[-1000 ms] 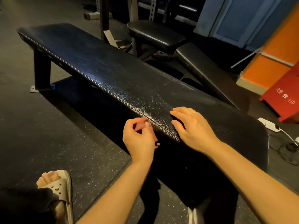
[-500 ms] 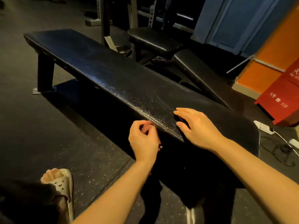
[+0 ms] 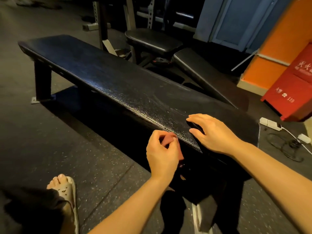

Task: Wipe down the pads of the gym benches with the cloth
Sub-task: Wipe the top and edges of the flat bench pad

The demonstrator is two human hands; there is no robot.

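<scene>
Leftmost, a sandalled foot (image 3: 63, 190) rests on the floor. Next, the left hand (image 3: 162, 154) has its fingers pinched together on a reddish cloth (image 3: 168, 141) at the near edge of the black bench pad (image 3: 118, 85). Rightward, the right hand (image 3: 212, 134) lies spread, fingers apart, flat on the pad.

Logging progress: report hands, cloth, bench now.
Left hand pinching reddish cloth at pad edge. Right hand flat on flat bench pad. Nothing lying on the pad.
</scene>
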